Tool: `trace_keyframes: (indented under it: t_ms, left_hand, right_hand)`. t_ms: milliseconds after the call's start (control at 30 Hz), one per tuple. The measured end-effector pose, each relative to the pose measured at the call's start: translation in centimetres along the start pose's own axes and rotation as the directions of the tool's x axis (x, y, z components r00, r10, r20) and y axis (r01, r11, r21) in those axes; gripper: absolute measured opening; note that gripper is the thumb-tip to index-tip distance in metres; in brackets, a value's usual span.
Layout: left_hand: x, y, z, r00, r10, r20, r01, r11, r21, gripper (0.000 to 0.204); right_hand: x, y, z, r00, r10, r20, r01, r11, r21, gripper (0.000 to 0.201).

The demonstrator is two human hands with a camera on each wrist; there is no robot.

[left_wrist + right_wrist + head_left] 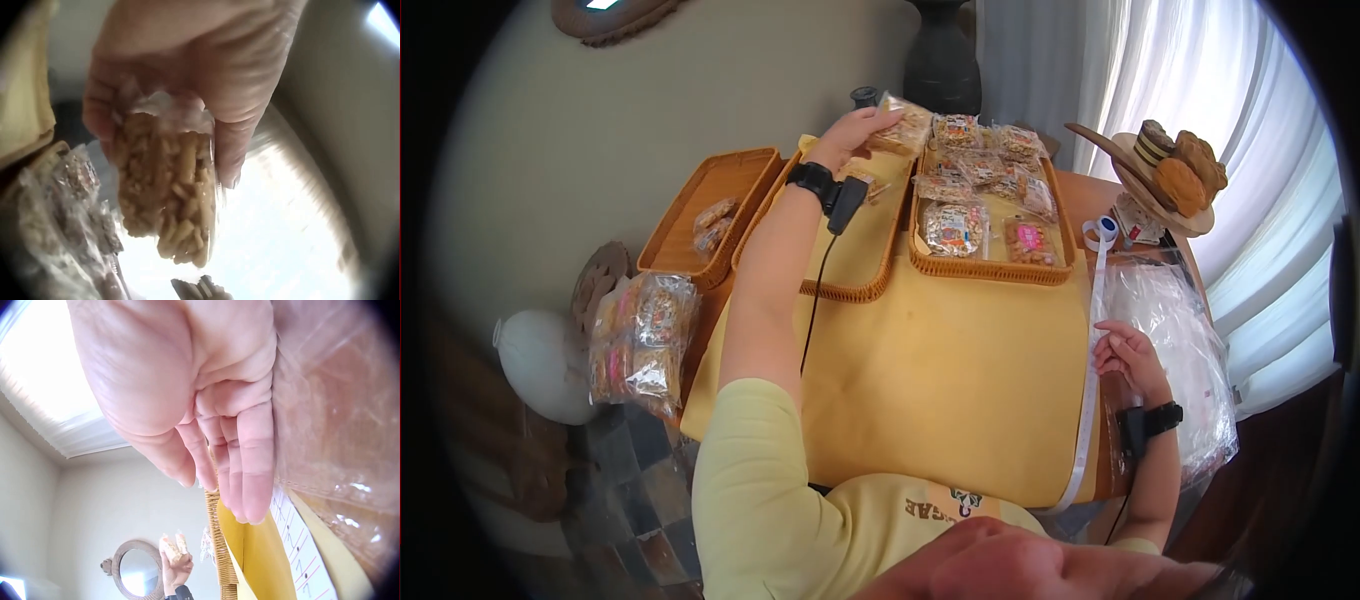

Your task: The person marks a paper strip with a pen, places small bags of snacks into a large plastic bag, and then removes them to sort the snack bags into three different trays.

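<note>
My left hand point(855, 135) is raised over the far end of the middle wicker tray point(855, 290). It grips clear-wrapped snack packets point(165, 187), two side by side, filled with pale brown crunchy pieces. Thumb and fingers pinch the wrapping at the top edge in the left wrist view. Another packet point(862, 182) lies in that tray under the hand. My right hand point(1135, 358) rests at the table's right side, beside a white measuring tape point(1090, 385) and over clear plastic bags point(1175, 370). Its fingers are relaxed and loosely bent, holding nothing, in the right wrist view.
The right wicker tray point(990, 268) holds several snack packets. A left tray point(662, 240) has a few more. Stacked packets point(643, 340) stand at the table's left edge. Bread-like pieces sit on a wooden stand point(1190, 220) at back right, near a dark vase point(942, 65).
</note>
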State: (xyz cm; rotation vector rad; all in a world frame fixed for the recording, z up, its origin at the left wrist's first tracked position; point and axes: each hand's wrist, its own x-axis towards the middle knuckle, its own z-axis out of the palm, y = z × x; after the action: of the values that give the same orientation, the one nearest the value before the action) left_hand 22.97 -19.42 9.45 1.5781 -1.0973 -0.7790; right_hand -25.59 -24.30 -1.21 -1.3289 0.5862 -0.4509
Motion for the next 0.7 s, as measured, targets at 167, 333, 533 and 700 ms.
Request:
trace_keyframes:
  t_ms: [167, 333, 533, 700]
  left_hand:
    - [2.3, -7.1, -4.5, 0.950, -0.272, -0.151, 0.264, 0.962, -0.071, 0.035]
    - [5.6, -12.4, -6.4, 0.915, -0.096, -0.393, 0.126, 0.991, 0.051, 0.043]
    - [5.1, -6.5, -2.2, 0.784, 0.517, -0.344, 0.009, 0.544, 0.839, 0.038]
    - [2.1, 1.1, 10.7, 0.929, 0.313, 0.197, -0.352, 0.583, 0.732, 0.039]
  right_hand:
    - [-0.1, -0.3, 0.1, 1.000, 0.018, -0.018, -0.018, 0.999, -0.030, 0.027]
    - [-0.3, -0.3, 0.2, 1.000, 0.023, -0.021, -0.023, 1.000, 0.000, 0.028]
    - [-0.4, -0.5, 0.2, 1.000, 0.007, -0.012, -0.007, 1.000, -0.009, 0.027]
    - [-0.4, -0.7, 0.4, 1.000, 0.012, 0.017, -0.011, 0.999, -0.036, 0.027]
